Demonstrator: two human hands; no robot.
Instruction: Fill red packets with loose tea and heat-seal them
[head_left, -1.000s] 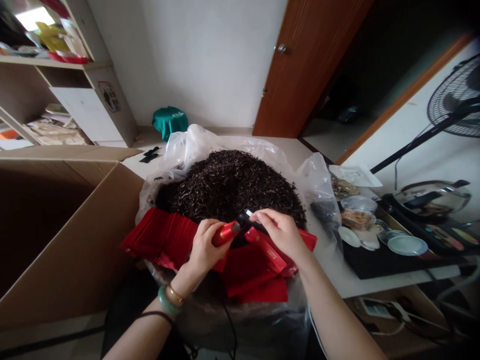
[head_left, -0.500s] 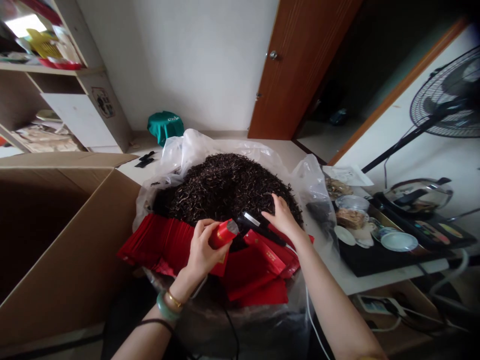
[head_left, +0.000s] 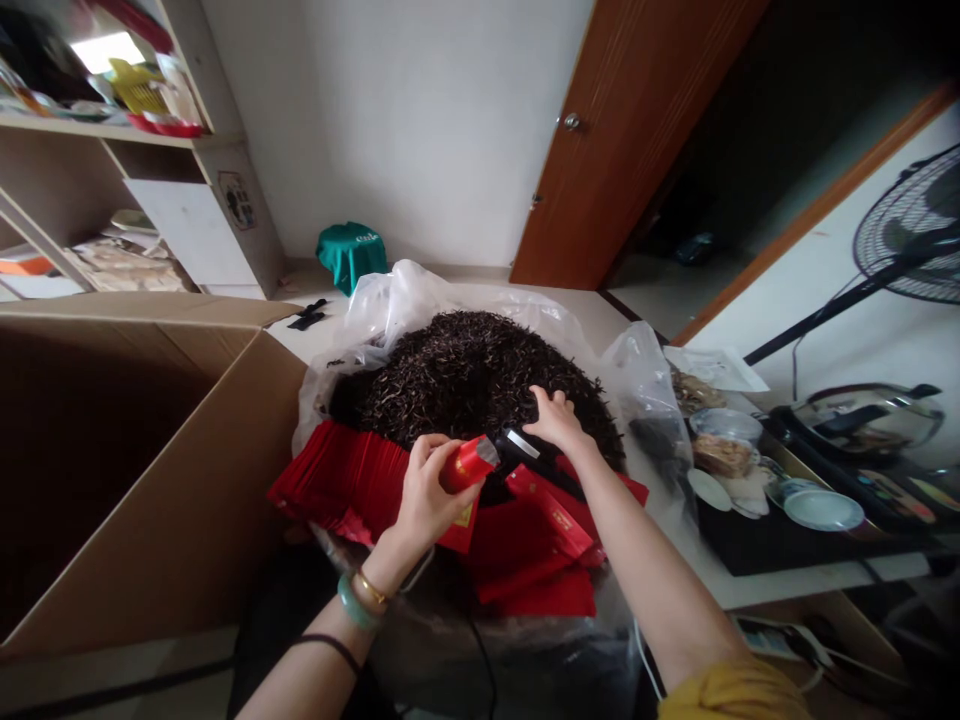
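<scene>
My left hand [head_left: 442,490] is closed around a small red packet [head_left: 466,465], its silvery mouth held open and tilted toward the right. My right hand [head_left: 556,418] reaches over a heap of dark, twisted tea leaves [head_left: 450,375], thumb and fingers apart, fingertips at the surface of the leaves. Between the hands lies a black device [head_left: 551,463] with a white label; part of it is hidden. Below it are loose red packets [head_left: 525,560]. A tight row of more red packets [head_left: 337,475] stands left of my left hand.
Clear plastic sheeting [head_left: 637,370] surrounds the heap. An open cardboard box [head_left: 217,480] stands at left. On the right, a side table holds a glass kettle [head_left: 862,420], a pale dish [head_left: 823,509] and a tub [head_left: 724,440]. Behind it rises a fan [head_left: 911,230].
The view has shifted, so everything sits slightly farther right. My right hand has come lower onto the tea leaves, its fingers more curled. My left hand still holds the red packet.
</scene>
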